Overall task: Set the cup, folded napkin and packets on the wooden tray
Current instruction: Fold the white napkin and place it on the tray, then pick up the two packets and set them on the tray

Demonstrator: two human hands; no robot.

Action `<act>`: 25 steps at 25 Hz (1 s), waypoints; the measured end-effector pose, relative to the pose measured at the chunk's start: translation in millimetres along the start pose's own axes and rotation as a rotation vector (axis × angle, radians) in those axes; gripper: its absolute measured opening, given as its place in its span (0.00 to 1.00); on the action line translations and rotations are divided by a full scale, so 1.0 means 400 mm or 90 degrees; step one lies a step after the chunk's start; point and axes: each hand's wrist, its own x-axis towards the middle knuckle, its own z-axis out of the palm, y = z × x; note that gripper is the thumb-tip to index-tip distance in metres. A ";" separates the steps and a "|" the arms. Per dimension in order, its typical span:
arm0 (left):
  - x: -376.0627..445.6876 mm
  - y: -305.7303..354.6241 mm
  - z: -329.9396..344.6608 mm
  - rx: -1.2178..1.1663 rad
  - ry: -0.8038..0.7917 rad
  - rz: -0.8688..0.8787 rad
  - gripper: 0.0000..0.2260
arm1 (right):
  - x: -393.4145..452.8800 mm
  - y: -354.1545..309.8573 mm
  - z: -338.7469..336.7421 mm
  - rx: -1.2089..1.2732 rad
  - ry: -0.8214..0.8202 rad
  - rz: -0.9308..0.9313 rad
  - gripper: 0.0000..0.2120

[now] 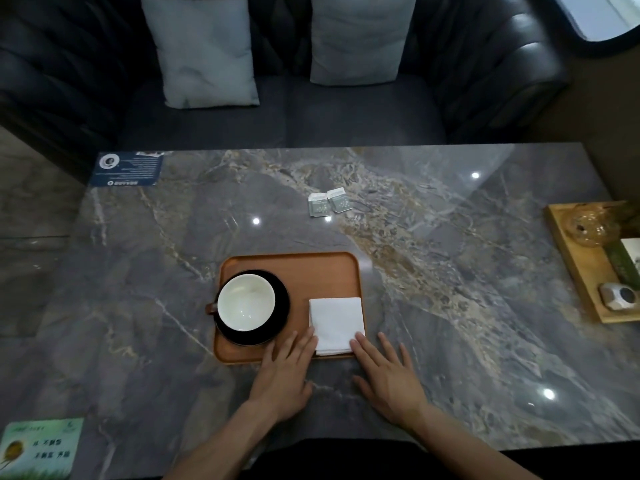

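A brown wooden tray (311, 271) lies on the marble table in front of me. On its left half stands a white-lined cup (246, 302) on a black saucer (281, 299), handle pointing left. A folded white napkin (336, 323) rests flat in the tray's near right corner. My left hand (285, 375) lies flat with fingertips at the napkin's left edge. Fingers spread, my right hand (388, 375) touches the napkin's near right corner with its index finger. Two small grey packets (329, 201) sit side by side on the table beyond the tray.
A lighter wooden tray (575, 268) with a glass vessel and small items sits at the right table edge. Printed cards lie at the far left corner (127, 168) and near left corner (40, 448). A dark sofa with two cushions stands behind the table.
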 end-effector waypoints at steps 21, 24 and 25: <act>0.235 -0.011 -0.378 -0.160 0.039 -0.099 0.15 | 0.274 0.185 -0.391 -0.045 0.112 -0.142 0.17; 0.312 -0.082 -0.463 -0.141 -0.045 -0.112 0.18 | 0.351 0.191 -0.474 -0.069 0.088 -0.123 0.18; 0.337 -0.106 -0.486 -0.143 -0.053 -0.122 0.18 | 0.378 0.192 -0.502 -0.077 0.075 -0.115 0.18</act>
